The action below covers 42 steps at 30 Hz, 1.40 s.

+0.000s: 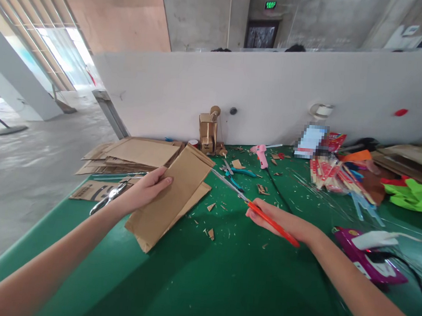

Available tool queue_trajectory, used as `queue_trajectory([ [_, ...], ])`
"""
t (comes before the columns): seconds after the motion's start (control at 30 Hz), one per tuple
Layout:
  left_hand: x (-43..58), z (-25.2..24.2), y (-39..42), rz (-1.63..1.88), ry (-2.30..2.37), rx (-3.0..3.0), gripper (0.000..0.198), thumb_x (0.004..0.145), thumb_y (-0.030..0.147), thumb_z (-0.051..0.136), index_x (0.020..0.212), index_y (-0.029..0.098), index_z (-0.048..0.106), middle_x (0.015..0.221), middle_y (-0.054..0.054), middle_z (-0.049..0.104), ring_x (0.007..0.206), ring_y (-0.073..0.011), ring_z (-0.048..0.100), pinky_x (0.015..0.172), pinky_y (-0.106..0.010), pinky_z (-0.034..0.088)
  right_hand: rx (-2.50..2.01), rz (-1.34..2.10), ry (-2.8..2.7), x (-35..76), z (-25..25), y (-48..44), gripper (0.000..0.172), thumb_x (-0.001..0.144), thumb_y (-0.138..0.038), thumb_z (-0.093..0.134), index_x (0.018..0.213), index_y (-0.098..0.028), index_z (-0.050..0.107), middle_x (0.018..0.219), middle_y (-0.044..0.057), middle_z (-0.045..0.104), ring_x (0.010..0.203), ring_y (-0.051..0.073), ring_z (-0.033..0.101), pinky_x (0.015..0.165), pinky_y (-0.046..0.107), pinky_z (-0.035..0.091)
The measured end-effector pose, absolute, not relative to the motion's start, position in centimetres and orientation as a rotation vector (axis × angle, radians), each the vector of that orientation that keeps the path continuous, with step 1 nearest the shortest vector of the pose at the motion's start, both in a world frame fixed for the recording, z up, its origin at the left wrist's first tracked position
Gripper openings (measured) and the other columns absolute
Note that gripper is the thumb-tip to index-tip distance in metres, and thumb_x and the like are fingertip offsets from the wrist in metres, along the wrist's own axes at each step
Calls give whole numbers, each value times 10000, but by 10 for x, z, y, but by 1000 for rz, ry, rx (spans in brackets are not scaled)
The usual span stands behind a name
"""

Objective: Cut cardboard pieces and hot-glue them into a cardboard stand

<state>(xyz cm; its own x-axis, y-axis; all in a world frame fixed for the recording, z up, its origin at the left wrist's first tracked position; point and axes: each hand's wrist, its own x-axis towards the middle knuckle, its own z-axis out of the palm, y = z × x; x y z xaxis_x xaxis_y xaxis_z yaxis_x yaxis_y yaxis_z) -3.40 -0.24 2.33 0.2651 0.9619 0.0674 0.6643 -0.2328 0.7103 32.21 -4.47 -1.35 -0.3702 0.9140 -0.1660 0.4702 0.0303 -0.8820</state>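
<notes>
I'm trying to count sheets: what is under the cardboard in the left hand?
Under the cardboard in the left hand, another brown layer sticks out along the right side. Whether the two join, and what lies on the green tabletop beneath, is hidden.

Lighting moderate. Daylight enters by the window (64,56), burnt white, beyond the left edge of the table (194,291); that edge is the paler green. A soft, broad shadow spreads below the card (170,189) toward the near edge. The exit sign (270,5) glows green against a dim wall (206,15). Wide-angle distortion slants the pillar (19,79) and stretches both arms (357,281). The phone (310,141), near the far edge, is pixelated.
</notes>
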Motion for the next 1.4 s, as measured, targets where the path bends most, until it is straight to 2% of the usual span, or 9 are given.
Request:
queue_trajectory([
  [0.1, -36, 22, -2, 733, 1468, 1942, 357, 857, 545, 436, 755, 208, 384, 697, 41, 402, 642, -130, 410, 567, -242, 348, -1458, 1641, -1612, 321, -3, -48, 407, 888, -582, 353, 747, -227, 491, 856, 54, 582, 887, 201, 598, 812, 344, 495],
  [0.3, -35, 24, -7, 681, 1437, 2011, 345, 866, 533, 433, 757, 209, 387, 694, 41, 398, 625, -128, 404, 549, -248, 327, -1519, 1711, -1572, 321, -2, -48, 436, 892, -605, 324, 833, -222, 522, 952, 64, 582, 995, 216, 571, 875, 338, 461],
  [0.43, -18, 22, -14, 556, 1422, 2133, 332, 869, 517, 427, 747, 212, 383, 661, 44, 386, 590, -127, 385, 527, -262, 292, -1394, 1583, -1796, 315, -7, -44, 401, 878, -610, 374, 795, -233, 487, 918, 34, 568, 949, 206, 563, 850, 351, 468],
  [0.53, -9, 18, -16, 561, 1428, 2203, 330, 873, 504, 436, 737, 213, 363, 659, 46, 373, 584, -122, 362, 531, -266, 277, -1384, 1520, -1895, 310, -3, -45, 364, 844, -598, 473, 843, -236, 508, 959, 33, 562, 921, 212, 554, 816, 362, 466],
  [0.63, -6, 17, -16, 585, 1452, 2222, 337, 887, 499, 417, 724, 214, 343, 654, 47, 358, 578, -118, 349, 533, -268, 272, -1385, 1447, -1992, 309, 1, -48, 365, 871, -585, 438, 899, -226, 499, 953, 36, 552, 877, 196, 545, 775, 345, 459],
  [0.83, -7, 19, -18, 488, 1376, 2238, 344, 896, 499, 411, 718, 215, 334, 637, 46, 370, 563, -118, 351, 513, -269, 253, -1337, 1145, -2188, 310, -17, -43, 393, 870, -586, 442, 755, -219, 359, 755, -23, 474, 632, 119, 420, 616, 278, 396],
  [0.93, -6, 16, -20, 440, 1348, 2215, 352, 894, 505, 411, 710, 214, 335, 639, 41, 376, 571, -120, 360, 511, -267, 253, -1344, 970, -2240, 305, -24, -42, 399, 877, -569, 439, 715, -220, 333, 671, -39, 433, 568, 104, 366, 554, 259, 351],
  [1.17, -5, 10, -22, 419, 1319, 2159, 342, 894, 510, 408, 731, 212, 362, 653, 37, 383, 584, -123, 357, 514, -262, 268, -1500, 671, -2312, 296, -24, -45, 370, 893, -520, 438, 684, -223, 366, 621, 5, 513, 517, 131, 442, 517, 269, 310],
  [1.4, -5, 10, -20, 419, 1316, 2153, 360, 889, 523, 413, 718, 212, 350, 648, 41, 359, 574, -119, 338, 508, -261, 257, -1559, 552, -2364, 295, -32, -44, 364, 910, -511, 379, 682, -229, 353, 643, 32, 541, 531, 164, 496, 522, 276, 318],
])
